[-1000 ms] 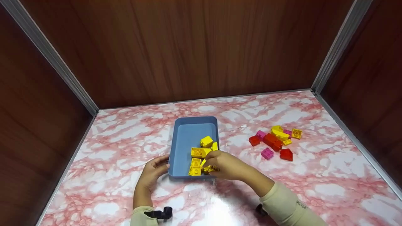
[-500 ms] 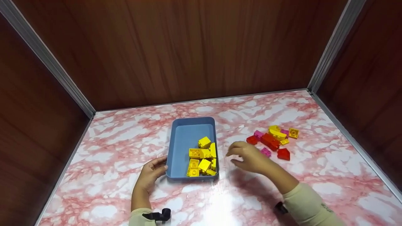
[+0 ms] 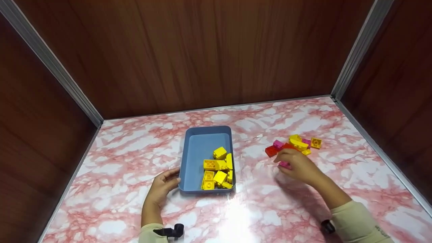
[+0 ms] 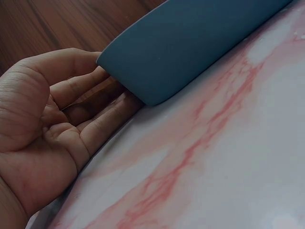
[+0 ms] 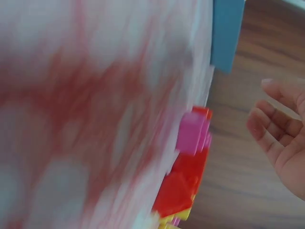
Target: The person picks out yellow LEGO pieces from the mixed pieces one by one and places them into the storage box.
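In the head view, a blue-grey tray (image 3: 194, 145) has several yellow toy bricks (image 3: 209, 164) in its right and near parts. My left hand (image 3: 159, 189) rests against the tray's left side, thumb at the rim. In the left wrist view, fairly straight fingers touch the corner of the tray wall (image 4: 157, 57). My right hand (image 3: 298, 167) hovers over the loose bricks at the right, fingers loosely bent with nothing between them. Below it a pink brick (image 3: 285, 164) shows partly, and it hides part of a red brick (image 3: 288, 146).
Near the right hand lie another red brick (image 3: 270, 151), a pink brick (image 3: 278, 144), a curved yellow brick (image 3: 298, 145) and a square yellow brick (image 3: 316, 143). Wood-grain panels (image 3: 216, 54) wall in the marbled table (image 3: 141, 135) at the back and sides.
My right hand has left the yellow bricks in the tray and moved right, over the loose bricks. My left hand has stayed at the tray's left side.
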Demonstrator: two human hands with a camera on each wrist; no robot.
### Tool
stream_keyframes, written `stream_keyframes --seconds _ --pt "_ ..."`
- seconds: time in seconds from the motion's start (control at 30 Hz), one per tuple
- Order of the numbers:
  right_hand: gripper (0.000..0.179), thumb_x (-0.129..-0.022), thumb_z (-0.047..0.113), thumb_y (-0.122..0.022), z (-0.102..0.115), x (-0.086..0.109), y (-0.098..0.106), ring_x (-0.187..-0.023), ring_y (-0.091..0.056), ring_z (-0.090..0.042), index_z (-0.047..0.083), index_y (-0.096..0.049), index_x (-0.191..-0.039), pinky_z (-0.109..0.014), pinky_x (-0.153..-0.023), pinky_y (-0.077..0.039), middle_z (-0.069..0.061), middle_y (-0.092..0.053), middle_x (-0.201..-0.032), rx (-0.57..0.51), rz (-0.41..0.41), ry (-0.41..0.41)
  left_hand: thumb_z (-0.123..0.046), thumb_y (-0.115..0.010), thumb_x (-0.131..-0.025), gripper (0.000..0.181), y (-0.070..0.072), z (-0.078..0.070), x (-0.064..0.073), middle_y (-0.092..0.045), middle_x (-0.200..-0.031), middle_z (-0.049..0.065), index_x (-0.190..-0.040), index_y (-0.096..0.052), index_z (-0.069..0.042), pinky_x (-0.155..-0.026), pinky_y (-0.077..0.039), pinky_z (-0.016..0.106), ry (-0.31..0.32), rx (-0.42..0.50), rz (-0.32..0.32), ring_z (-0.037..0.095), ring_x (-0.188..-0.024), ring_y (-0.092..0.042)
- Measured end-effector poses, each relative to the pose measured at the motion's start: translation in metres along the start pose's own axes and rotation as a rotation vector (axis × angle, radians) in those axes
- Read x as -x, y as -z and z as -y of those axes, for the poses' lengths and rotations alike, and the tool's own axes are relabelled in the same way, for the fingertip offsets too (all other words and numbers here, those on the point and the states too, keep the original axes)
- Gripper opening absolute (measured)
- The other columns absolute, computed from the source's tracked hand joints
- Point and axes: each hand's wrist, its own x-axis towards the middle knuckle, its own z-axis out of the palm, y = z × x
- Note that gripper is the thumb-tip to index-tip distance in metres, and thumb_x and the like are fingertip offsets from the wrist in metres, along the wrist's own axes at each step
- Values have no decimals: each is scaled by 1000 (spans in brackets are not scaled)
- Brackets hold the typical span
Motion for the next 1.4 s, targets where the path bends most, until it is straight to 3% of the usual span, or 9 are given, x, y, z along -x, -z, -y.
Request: stream_keyframes --seconds 0.13,0.23,0.4,0.7,0.97,1.07,1.17,1.27,1.4 --pt "13 -79 0 -78 -13 9 9 -90 -61 -24 5 -73 -90 -45 -81 -54 -5 -66 -96 33 -21 -74 4 -65 -88 51 1 -1 0 -53 -131 28 -135 -47 15 -89 -53 34 -2 6 7 26 -112 -59" --pt "13 -77 -2 -77 -27 15 15 -88 -63 -27 3 -73 -89 -48 -80 -54 -7 -67 -95 55 -91 -111 5 -64 -87 51 1 -1 0 -54 -130 28 -134 -47 15 -88 -53 33 -4 7 6 24 -110 -59" --pt "15 -76 0 -72 -56 23 29 -89 -61 -35 0 -73 -91 -55 -78 -51 -13 -66 -97 42 -201 -274 6 -64 -86 50 0 0 -1 -55 -128 27 -133 -48 15 -87 -53 34 1 25 0 24 -108 -60" --pt "19 -76 -3 -69 -93 28 34 -110 -47 -46 -6 -70 -95 -62 -93 -40 -24 -54 -115 94 -367 -454 6 -64 -86 49 -1 0 0 -56 -128 27 -132 -49 15 -88 -53 34 0 28 -11 25 -109 -60" --pt "42 -74 0 -74 -112 26 32 -125 -31 -55 -5 -63 -114 -68 -100 -30 -27 -34 -146 77 -268 -493 5 -64 -88 50 1 -1 1 -55 -130 27 -134 -47 14 -88 -52 32 -6 -1 14 23 -109 -61" --pt "47 -77 4 -73 -118 26 29 -129 -26 -57 -5 -60 -121 -69 -102 -28 -26 -24 -153 37 -211 -554 4 -64 -88 51 1 -2 1 -54 -131 27 -135 -47 14 -89 -52 32 -4 4 10 24 -110 -60" --pt "49 -83 7 -69 -121 26 27 -130 -25 -58 -4 -56 -129 -69 -102 -28 -29 -20 -153 -32 -137 -640 5 -65 -87 51 0 -1 0 -54 -130 28 -134 -47 14 -89 -52 33 4 20 2 26 -111 -59" --pt "49 -88 8 -67 -123 25 24 -127 -30 -56 -4 -53 -134 -66 -103 -30 -32 -27 -146 -81 -89 -704 6 -65 -86 51 -1 -2 0 -55 -129 28 -134 -48 14 -89 -52 34 9 28 -7 27 -111 -59" --pt "47 -91 6 -64 -123 25 21 -118 -39 -52 -3 -51 -135 -63 -102 -34 -31 -38 -134 -80 -81 -724 5 -64 -86 51 -2 -2 1 -55 -129 28 -134 -48 14 -88 -52 34 10 26 -14 27 -110 -59"
